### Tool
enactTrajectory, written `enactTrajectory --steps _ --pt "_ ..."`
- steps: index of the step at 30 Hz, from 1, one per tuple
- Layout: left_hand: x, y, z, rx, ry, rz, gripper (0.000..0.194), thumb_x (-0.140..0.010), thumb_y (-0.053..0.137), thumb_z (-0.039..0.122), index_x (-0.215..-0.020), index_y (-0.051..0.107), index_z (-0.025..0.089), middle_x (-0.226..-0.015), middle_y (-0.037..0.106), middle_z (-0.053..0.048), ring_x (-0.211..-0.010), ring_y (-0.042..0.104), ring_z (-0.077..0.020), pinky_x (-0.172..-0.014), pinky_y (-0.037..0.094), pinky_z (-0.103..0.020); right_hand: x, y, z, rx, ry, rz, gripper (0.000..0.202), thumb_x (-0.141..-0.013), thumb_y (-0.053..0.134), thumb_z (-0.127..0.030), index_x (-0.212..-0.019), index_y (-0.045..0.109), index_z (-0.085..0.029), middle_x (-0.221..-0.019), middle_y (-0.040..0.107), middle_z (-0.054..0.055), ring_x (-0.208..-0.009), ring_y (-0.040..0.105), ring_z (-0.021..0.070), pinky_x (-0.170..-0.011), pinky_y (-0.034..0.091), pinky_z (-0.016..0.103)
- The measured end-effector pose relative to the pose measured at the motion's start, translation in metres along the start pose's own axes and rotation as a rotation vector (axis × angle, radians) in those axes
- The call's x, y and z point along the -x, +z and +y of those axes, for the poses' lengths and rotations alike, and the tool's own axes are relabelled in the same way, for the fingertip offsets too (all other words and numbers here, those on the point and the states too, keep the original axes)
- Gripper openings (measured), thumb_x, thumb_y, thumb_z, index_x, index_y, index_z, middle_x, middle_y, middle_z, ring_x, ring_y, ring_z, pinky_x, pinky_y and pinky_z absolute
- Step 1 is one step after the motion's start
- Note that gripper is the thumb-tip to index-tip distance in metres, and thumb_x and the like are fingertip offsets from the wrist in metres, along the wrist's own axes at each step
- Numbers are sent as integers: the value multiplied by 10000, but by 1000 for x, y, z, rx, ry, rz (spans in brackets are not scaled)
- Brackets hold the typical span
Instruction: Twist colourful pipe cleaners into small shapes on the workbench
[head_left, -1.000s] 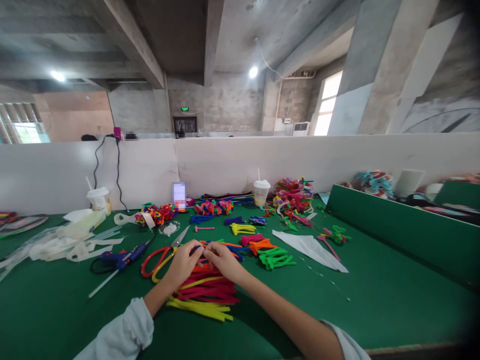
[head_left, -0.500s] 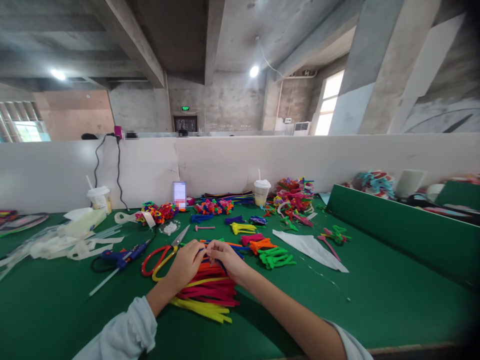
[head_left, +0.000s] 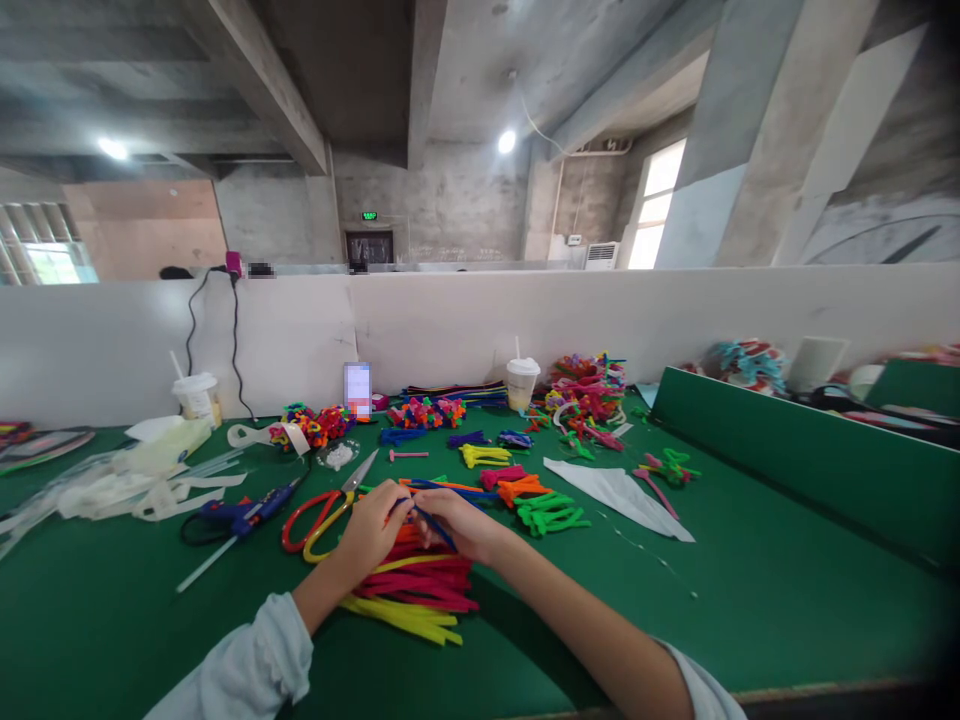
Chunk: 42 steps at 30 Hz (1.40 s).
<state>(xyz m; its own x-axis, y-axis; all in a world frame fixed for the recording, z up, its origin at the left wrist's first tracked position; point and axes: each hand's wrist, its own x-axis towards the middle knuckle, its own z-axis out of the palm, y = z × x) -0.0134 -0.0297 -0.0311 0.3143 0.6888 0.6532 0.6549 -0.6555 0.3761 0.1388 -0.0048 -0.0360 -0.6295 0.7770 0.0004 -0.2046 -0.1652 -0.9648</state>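
Both hands meet near the middle of the desk's near half, over a heap of pipe cleaners (head_left: 416, 590). Left hand (head_left: 369, 532) and right hand (head_left: 463, 524) are each closed in a fingertip pinch on one dark blue pipe cleaner (head_left: 433, 525), which runs slantwise between them, just above the red, pink and yellow stems of the heap.

By its look, the blue stem is very light, fuzzy rather than slippery, and soft enough to bend at a touch while keeping whatever bend it gets, so I judge a fingertip pinch close to the spot being shaped the sensible hold; gripping far out on the ends would likely let it flop or kink. It is not fragile.

As for pose, both forearms come in from the near edge and converge, the left in a pale sleeve (head_left: 247, 665) pushed up to the elbow, the right bare along most of its length. Wrists sit low, almost resting on the heap, knuckles up, thumbs turned inward toward each other.

Just left of the left hand lie scissors (head_left: 322, 515) with red and yellow handles, and further left a blue glue gun (head_left: 240, 515). Toward the far edge stand a lidded cup (head_left: 522, 384) and piles of finished bright twists (head_left: 589, 395); a white sheet (head_left: 619, 495) lies to the right.
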Motion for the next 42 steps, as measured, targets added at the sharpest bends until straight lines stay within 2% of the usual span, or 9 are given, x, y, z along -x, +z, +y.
enactTrajectory --steps 3,8,12,16,19,24,27,31,42 --pt "0 0 -2 -27 65 -1 200 -853 364 230 -745 524 178 -700 534 -18 -681 521 -132 -647 419 -233 4 1 -4 -122 90 -72 197 -667 574 -330 -627 529 -142 -507 498 -32 -461 446 76 -517 403 220" --pt "0 -1 -4 -38 102 -18 213 -858 345 218 -766 533 179 -716 529 -26 -702 519 -134 -656 418 -234 7 4 -6 -216 137 -41 145 -638 594 -272 -674 546 -140 -516 496 -47 -474 444 60 -558 411 210" --pt "0 -2 -2 -21 42 -33 218 -853 352 236 -757 540 182 -714 541 -23 -694 524 -136 -657 417 -239 3 5 -1 -96 -1 -1 178 -622 621 -290 -660 511 -155 -507 477 -55 -457 418 66 -534 389 225" --pt "-2 -2 2 63 -113 -46 216 -831 385 271 -715 537 171 -676 558 -17 -643 531 -138 -613 416 -240 0 6 2 252 -246 116 202 -690 574 -329 -628 470 -167 -518 445 -56 -481 395 76 -511 329 218" --pt "-4 -1 3 178 -232 -55 214 -815 399 297 -695 520 168 -637 546 -8 -605 535 -137 -577 428 -240 0 7 2 450 -344 187 221 -740 526 -336 -616 436 -177 -533 420 -56 -499 369 79 -504 294 215" --pt "-5 1 -1 484 -309 41 152 -781 449 286 -885 454 176 -694 520 12 -626 557 -130 -583 485 -255 0 7 0 477 -316 122 238 -785 445 -357 -628 427 -179 -538 445 -43 -500 393 90 -518 313 227" --pt "-6 0 -1 578 -335 54 131 -768 466 280 -836 445 170 -711 513 7 -655 560 -132 -591 508 -269 2 9 -3 551 -381 145 201 -787 442 -329 -662 456 -172 -587 451 -32 -549 404 97 -548 320 231" --pt "-8 -1 3 635 -406 29 154 -751 487 299 -811 468 159 -711 508 6 -647 549 -131 -562 529 -282 2 11 -5 563 -472 259 135 -774 465 -301 -724 456 -176 -646 423 -33 -599 394 101 -561 316 226" --pt "-6 0 7 617 -402 69 184 -749 508 323 -796 506 145 -722 553 -6 -636 584 -135 -579 548 -296 -5 4 -4 489 -427 306 237 -752 478 -381 -634 425 -183 -588 376 -39 -551 327 99 -525 271 230"
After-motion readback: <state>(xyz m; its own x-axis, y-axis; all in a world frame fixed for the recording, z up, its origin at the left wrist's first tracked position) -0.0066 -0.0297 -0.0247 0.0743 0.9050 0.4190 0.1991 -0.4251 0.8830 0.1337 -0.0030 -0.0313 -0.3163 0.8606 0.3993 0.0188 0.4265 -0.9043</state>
